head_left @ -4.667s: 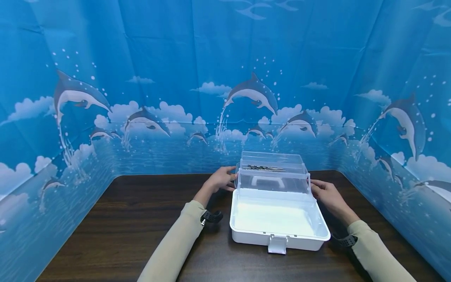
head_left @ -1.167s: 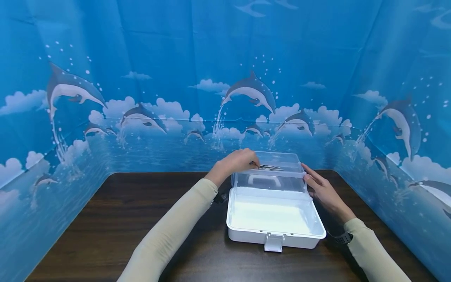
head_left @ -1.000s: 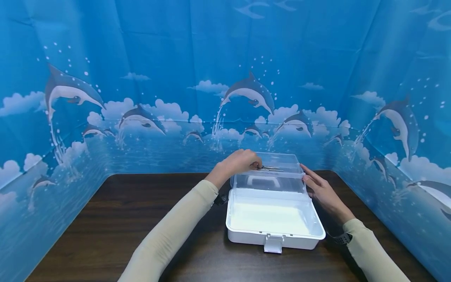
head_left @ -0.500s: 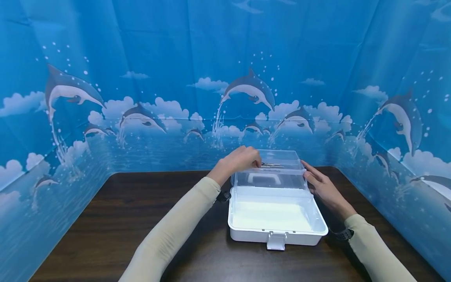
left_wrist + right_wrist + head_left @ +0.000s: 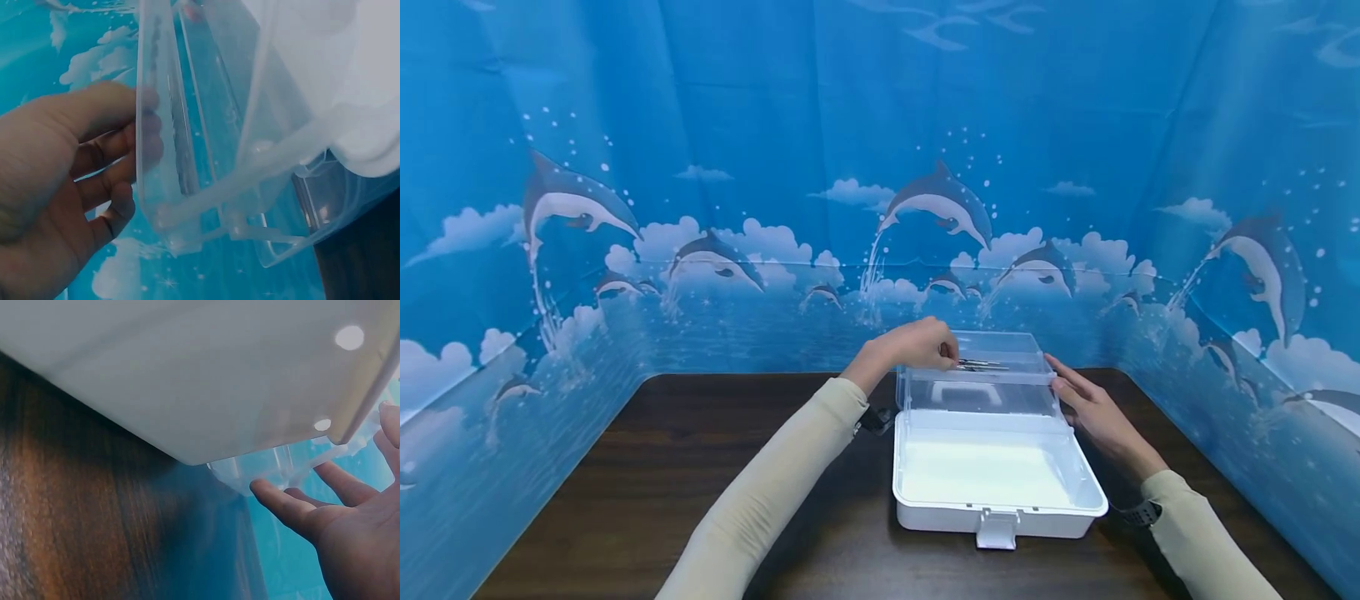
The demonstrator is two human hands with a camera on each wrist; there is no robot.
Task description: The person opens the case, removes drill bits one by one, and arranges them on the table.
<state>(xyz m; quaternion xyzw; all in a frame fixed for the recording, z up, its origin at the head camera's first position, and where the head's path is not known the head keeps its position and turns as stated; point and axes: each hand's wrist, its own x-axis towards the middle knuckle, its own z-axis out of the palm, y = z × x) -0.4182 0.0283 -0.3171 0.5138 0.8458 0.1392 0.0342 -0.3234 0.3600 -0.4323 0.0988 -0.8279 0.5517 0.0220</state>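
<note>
A white plastic box [image 5: 996, 518] stands with its clear lid raised. In the raised clear tray [image 5: 977, 398] section lie several thin metal drill bits [image 5: 983, 365]. My left hand [image 5: 917, 343] reaches over the tray's left end, its curled fingers pinching at the left ends of the bits and covering them. In the left wrist view, the fingertips [image 5: 150, 144] show blurred through the clear wall. My right hand [image 5: 1097, 412] rests at the tray's right end. Its fingers [image 5: 287, 506] are mostly straight and spread beside the plastic in the right wrist view.
The box stands on a dark wooden table [image 5: 610, 492], its front latch [image 5: 997, 530] hanging down. A blue dolphin-print curtain [image 5: 775, 167] surrounds the table at the back and sides. Both wrists wear black straps [image 5: 874, 421].
Since the oldest frame my left hand has moved from beside the box up to the bits in the tray. My right hand has shifted slightly up along the tray's right side.
</note>
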